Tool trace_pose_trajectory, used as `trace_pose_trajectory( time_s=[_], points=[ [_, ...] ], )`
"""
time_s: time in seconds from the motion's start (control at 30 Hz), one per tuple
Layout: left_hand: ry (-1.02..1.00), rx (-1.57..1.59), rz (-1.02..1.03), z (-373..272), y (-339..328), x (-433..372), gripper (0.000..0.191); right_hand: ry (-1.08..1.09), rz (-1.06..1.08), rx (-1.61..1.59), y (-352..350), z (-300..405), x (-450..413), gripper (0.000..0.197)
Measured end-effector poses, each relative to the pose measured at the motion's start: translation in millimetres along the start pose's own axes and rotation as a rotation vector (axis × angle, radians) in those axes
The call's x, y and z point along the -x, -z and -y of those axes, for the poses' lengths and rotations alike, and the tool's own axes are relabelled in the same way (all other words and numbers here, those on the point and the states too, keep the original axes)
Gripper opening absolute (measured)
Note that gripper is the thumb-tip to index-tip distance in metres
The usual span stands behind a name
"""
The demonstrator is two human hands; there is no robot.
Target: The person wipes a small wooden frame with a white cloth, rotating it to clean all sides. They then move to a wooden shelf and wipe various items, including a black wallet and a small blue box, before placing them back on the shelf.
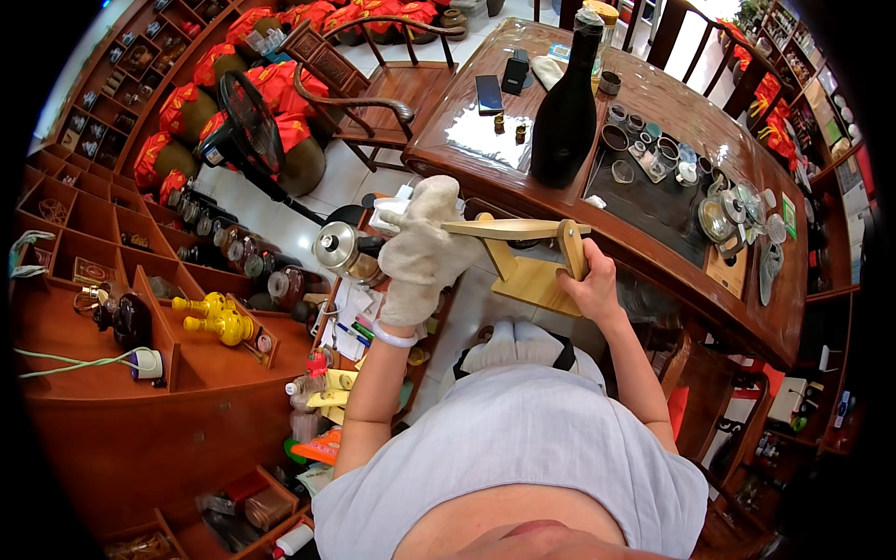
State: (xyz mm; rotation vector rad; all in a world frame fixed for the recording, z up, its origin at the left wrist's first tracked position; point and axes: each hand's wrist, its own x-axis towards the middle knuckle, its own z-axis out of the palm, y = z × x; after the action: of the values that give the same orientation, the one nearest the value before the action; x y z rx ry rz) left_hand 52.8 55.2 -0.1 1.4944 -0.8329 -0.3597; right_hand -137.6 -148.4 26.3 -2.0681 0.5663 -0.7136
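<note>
A wooden stand (537, 283) with a flat base, uprights and a long top piece is held up in front of me. My right hand (595, 280) grips its right end, near the base and an upright. My left hand (428, 252) wears a thick off-white cloth glove and is at the left tip of the top piece; whether its fingers close on the wood cannot be told. Just beyond, a large dark bottle (563, 112) stands upright on the polished wooden table (476, 164). Two small brass-coloured pieces and a smartphone (489, 94) lie left of the bottle.
A black tea tray (644, 210) with cups and a glass teapot (721, 213) occupies the table's right part. A metal-lidded glass pot (344, 250) stands near my left glove. Left are a black fan (248, 126), a wooden armchair (392, 84) and shelves (91, 224) with jars and yellow gourd-shaped bottles (220, 322).
</note>
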Motion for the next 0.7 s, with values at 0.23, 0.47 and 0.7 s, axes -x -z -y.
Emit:
trace_pose_trajectory(
  time_s=[0.23,0.47,0.7],
  points=[
    [-0.152,-0.662,-0.005,-85,-46,-32,0.034,0.087,-0.038,0.180,-13,10,-2,0.026],
    [-0.298,-1.306,0.070,-71,-59,-19,0.042,0.094,-0.051,0.243,-13,13,0,0.027],
    [-0.370,-0.513,0.083,-56,-28,-7,0.033,0.121,-0.134,0.150,-3,11,-1,0.029]
  ],
)
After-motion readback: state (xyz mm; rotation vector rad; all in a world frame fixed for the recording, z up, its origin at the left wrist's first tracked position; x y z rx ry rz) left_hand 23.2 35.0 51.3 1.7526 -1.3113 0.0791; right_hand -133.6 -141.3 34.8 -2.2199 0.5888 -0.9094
